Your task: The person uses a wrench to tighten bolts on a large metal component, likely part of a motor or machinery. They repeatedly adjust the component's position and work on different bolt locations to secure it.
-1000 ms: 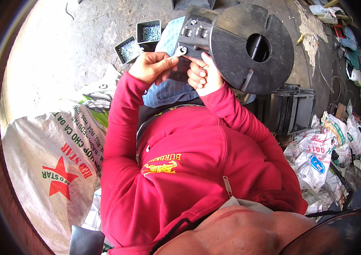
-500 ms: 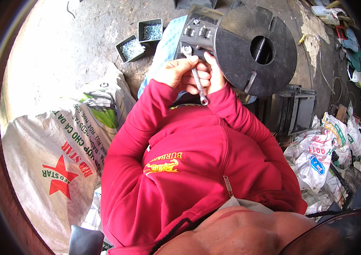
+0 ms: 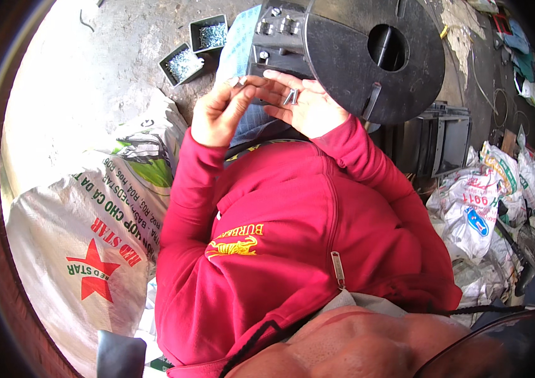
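Note:
My right hand (image 3: 318,112) is turned palm up with its fingers stretched out, and a few small silver bolts (image 3: 290,96) lie on it. Beside it, my left hand (image 3: 220,113) pinches thumb against fingers near the right fingertips. What that pinch holds, if anything, is too small to make out. Just beyond both hands is a black part with a flat bracket (image 3: 277,44) and a large round disc (image 3: 349,60) with a hole in it. A bolt head (image 3: 263,56) sits on the bracket's near end, and more metal fasteners (image 3: 288,25) sit farther along.
Two dark boxes of small screws, one nearer (image 3: 182,65) and one farther (image 3: 209,34), stand on the concrete floor to the left. A large white sack (image 3: 47,220) fills the left side. At right are a black frame-like part (image 3: 450,148) and several plastic bags (image 3: 469,195).
The wrench that was in my hands no longer shows. My hands have moved apart, the left to the left, and my right palm has opened, revealing small bolts. The view has shifted slightly.

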Motion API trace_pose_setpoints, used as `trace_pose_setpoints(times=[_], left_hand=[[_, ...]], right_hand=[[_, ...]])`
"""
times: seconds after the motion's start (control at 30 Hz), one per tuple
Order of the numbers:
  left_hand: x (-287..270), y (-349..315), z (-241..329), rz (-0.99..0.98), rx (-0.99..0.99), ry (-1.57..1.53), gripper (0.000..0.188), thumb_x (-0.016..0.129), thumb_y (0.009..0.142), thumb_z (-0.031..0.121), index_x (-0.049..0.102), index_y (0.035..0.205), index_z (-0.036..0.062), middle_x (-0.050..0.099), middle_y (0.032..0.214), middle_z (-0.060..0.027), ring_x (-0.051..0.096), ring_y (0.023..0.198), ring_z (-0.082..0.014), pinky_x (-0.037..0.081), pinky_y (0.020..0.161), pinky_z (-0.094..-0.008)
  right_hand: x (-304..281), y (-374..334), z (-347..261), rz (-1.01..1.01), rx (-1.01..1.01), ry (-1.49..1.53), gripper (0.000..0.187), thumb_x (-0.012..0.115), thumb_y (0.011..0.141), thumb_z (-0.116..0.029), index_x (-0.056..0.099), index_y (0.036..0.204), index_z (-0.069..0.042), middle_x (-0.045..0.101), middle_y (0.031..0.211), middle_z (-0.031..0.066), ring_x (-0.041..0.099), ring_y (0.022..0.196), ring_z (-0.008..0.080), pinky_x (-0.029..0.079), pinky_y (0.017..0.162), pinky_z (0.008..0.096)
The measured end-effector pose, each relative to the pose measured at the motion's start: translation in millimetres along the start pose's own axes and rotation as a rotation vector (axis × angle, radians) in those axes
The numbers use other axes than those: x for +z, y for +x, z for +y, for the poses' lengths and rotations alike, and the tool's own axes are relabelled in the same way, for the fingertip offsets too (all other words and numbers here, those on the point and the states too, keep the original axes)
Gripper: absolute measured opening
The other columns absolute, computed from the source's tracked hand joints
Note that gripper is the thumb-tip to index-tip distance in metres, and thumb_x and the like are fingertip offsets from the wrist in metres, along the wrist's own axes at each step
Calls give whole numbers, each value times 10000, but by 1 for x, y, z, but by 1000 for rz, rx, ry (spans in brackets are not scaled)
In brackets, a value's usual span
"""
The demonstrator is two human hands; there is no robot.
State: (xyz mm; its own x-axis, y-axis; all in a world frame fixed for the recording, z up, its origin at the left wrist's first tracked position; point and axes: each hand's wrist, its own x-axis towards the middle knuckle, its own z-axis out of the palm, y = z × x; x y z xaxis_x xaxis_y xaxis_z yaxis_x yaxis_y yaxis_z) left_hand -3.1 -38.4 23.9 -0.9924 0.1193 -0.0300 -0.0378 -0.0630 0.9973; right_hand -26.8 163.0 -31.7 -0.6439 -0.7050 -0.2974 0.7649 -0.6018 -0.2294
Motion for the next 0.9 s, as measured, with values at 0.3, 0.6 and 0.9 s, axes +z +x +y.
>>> trace_pose_setpoints(times=[0.3, 0.6, 0.9], left_hand=[[1, -16, 50, 71, -61, -186, 155, 679, 800, 31, 638, 944, -10, 681, 853, -118, 608, 698, -150, 468, 620, -264], [5, 27, 114, -618, 900, -821, 142, 578, 920, 142, 709, 954, 186, 521, 629, -23, 421, 407, -62, 256, 346, -213], [-39, 36, 96, -373, 797, -468, 135, 658, 870, 97, 689, 964, 189, 549, 632, -4, 440, 447, -76, 292, 393, -227]], right_hand=[[26, -17, -6, -14, 55, -28, 543, 376, 941, -62, 255, 1467, 0, 445, 1421, 155, 459, 1296, 260, 416, 1058, 371], [26, -45, -27, 160, 105, -117, 558, 415, 908, -50, 297, 1452, -14, 542, 1281, 158, 595, 1119, 252, 561, 837, 343], [40, -44, -34, 216, 105, -178, 623, 403, 896, 26, 211, 1486, -32, 357, 1479, 175, 398, 1347, 307, 499, 970, 376]])
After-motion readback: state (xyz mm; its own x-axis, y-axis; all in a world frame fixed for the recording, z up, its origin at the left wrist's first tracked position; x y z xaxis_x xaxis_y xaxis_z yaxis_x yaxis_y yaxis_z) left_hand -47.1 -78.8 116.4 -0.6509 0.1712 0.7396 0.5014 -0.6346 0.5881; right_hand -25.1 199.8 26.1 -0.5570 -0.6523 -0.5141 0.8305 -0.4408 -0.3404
